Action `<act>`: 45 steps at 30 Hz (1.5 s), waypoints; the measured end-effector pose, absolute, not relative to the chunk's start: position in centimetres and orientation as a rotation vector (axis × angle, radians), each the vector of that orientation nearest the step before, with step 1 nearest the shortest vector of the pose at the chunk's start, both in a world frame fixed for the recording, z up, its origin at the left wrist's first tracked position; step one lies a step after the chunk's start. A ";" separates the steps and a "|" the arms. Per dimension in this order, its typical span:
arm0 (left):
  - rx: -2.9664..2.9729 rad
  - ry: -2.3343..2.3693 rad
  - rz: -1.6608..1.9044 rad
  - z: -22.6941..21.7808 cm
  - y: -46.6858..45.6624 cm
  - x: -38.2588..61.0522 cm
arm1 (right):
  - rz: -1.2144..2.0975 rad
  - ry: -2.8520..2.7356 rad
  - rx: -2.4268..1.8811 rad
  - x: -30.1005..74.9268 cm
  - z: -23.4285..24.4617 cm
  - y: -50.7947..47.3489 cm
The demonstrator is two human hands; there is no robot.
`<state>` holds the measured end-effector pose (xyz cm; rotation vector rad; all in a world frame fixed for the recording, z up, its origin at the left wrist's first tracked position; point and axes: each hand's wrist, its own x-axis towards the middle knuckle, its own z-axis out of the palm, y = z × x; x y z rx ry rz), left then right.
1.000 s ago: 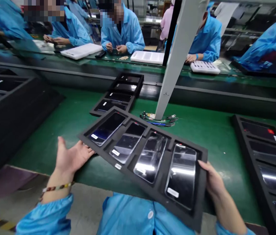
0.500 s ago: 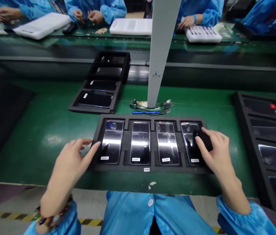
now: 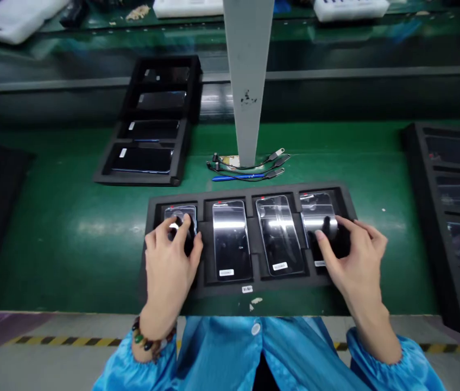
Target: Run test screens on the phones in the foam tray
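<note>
The head view looks down on a black foam tray lying flat on the green surface, close to its near edge and square to the person. Four phones sit side by side in the tray's slots, glossy faces up. The left hand rests on the leftmost phone, its fingers spread loosely over the glass and pressing on it rather than closed round it. The right hand lies over the rightmost phone, fingers curled lightly onto its lower half, thumb touching the screen; neither phone is lifted from its slot. The two middle phones lie untouched between the hands, each with a small white label at its near end.

Just beyond the tray, a bundle of cables lies at the foot of a grey post. A second black tray with dark phones stands farther back to the left, and another long tray runs along the right edge.
</note>
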<state>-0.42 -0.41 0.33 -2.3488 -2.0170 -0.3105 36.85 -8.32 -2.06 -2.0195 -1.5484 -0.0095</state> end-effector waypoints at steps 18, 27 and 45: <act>-2.231 -2.060 -0.156 0.9 1.7 0.1 | 0.077 -1.550 -1.994 35.9 -1.7 -8.0; -2.591 -1.880 -0.500 1.6 1.1 4.8 | 0.108 -1.698 -1.926 32.3 -0.3 -7.5; -2.563 -1.868 -0.175 2.1 1.6 10.1 | 0.361 -1.820 -1.771 27.1 -0.1 -7.2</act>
